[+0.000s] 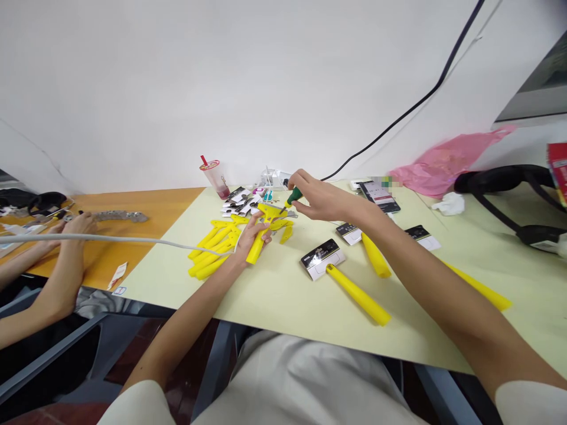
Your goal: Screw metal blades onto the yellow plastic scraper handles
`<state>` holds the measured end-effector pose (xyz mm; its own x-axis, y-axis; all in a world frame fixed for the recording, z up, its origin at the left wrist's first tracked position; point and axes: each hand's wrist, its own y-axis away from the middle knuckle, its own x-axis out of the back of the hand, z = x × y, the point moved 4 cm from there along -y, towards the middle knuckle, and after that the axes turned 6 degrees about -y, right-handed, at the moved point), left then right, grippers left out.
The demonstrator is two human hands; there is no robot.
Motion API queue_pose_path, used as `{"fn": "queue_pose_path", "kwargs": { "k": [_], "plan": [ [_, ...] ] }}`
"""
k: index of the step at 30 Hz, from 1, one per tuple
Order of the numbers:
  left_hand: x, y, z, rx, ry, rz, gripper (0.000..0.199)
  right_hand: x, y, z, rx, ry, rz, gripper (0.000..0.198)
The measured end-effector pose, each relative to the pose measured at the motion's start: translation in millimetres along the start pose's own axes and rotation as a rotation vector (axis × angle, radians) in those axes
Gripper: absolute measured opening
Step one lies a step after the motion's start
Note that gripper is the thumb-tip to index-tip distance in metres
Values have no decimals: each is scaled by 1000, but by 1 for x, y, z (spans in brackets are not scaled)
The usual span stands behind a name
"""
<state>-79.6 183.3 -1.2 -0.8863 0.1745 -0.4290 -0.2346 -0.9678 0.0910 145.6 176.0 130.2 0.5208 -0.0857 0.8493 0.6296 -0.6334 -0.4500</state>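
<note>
My left hand [250,241] is closed around a yellow scraper [256,250], its wide head tipped up and away from me. In my right hand [316,198] is a screwdriver with a green handle [294,196]. The screwdriver's shaft slants down to the scraper's head; whether its tip sits in a screw is too small to tell. Several yellow scraper handles [215,252] lie in a pile just left of my left hand. Loose small yellow pieces [287,234] lie behind and right of it.
Black-and-white cards [322,258] with yellow handles [359,295] lie on the right. Farther back are a drink cup [216,178], a phone [380,196], a pink bag [447,162] and black headgear [518,200]. A white cable [133,238] crosses the left. Another person's hands [80,225] work there.
</note>
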Motion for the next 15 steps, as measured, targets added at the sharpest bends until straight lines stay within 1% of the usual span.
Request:
{"fn": "queue_pose_path", "kwargs": {
  "k": [2, 4, 6, 8, 10, 11, 12, 15],
  "plan": [
    [1, 0, 1, -5, 8, 0, 62, 0, -1, -2, 54, -49, 6, 20],
    [1, 0, 2, -12, 8, -10, 63, 0, -3, -6, 60, -17, 18, 17],
    [-1, 1, 3, -15, 4, -22, 64, -2, -5, -9, 14, 78, 11, 20],
    [-2, 1, 2, -13, -5, -27, 65, -3, -6, -10, -67, 164, 3, 27],
    [-3, 1, 1, -9, -14, -20, 66, -4, -4, -8, -129, 181, 10, 31],
    [-3, 0, 1, -9, -16, -12, 66, -4, -3, -6, -131, 157, 15, 31],
    [-2, 0, 1, -9, -14, -5, 65, -5, -2, -5, -107, 115, 17, 29],
    [-1, 0, 2, -13, 5, 4, 64, -6, -1, -5, 29, -56, 15, 24]
  ]
}}
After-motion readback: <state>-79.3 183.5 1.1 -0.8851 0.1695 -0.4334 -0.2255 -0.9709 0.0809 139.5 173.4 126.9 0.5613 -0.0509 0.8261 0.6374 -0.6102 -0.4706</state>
